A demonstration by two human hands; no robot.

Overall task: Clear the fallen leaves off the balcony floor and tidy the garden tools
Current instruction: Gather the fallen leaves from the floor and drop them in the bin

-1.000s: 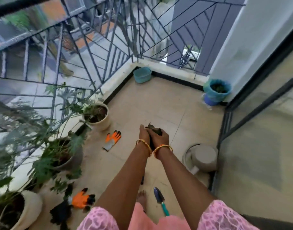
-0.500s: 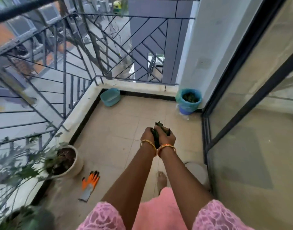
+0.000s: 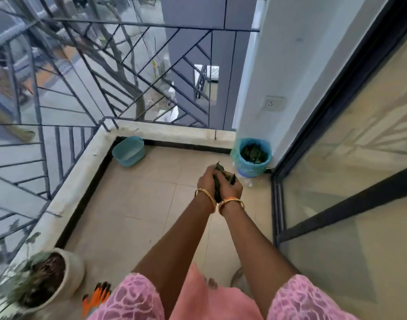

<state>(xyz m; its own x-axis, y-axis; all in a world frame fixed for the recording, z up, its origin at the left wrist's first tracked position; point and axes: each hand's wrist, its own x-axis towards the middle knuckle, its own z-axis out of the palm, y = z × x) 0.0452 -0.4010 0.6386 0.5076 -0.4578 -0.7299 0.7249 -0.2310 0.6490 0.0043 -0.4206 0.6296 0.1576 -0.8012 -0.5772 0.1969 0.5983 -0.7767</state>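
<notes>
Green leaves (image 3: 219, 181), one dark bunch, sit pressed between two hands held out over the balcony floor (image 3: 137, 204). The left hand (image 3: 207, 180) and the right hand (image 3: 231, 187) are cupped against each other, fingers curled round the bunch, with leaf tips poking out above the knuckles and between the wrists. Each wrist wears one gold bangle, two in all.

One bin (image 3: 253, 158), lined with a blue bag and already holding a layer of green leaves, stands in the far right corner of the floor, against the white wall and beside the dark frame of the glass door (image 3: 350, 158). The hands are near it, a little short of it and to its left, not over its mouth.

One teal tub (image 3: 128, 151) lies tilted in the far left corner, touching the low kerb under the railing (image 3: 119, 72). One white pot (image 3: 71, 273) with a leafy plant stands by the left edge of the floor, close to the near end. One orange glove (image 3: 98, 296) lies on the floor just beside that pot, partly hidden by the pink sleeve. One wall socket (image 3: 273, 103) shows on the white wall above the bin. One bare foot is blurred at the near edge, between the forearms.
</notes>
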